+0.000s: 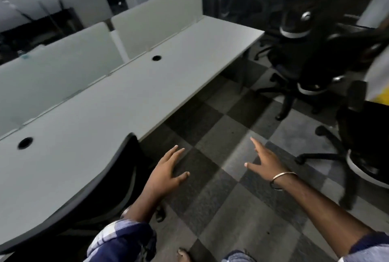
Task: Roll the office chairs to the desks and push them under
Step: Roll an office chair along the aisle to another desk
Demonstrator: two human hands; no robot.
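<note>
While both hands (166, 172) hover empty — chair (117, 179) under desk (105, 101).

chair (117, 177) under desk (130, 93) – others (299, 51) right

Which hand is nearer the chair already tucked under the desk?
Left. The left hand hovers open just right of the tucked chair, not touching it; the right hand is farther right over the floor.

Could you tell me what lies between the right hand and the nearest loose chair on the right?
In the head view, only bare checkered carpet lies between the right hand and the nearest loose chair.
</note>
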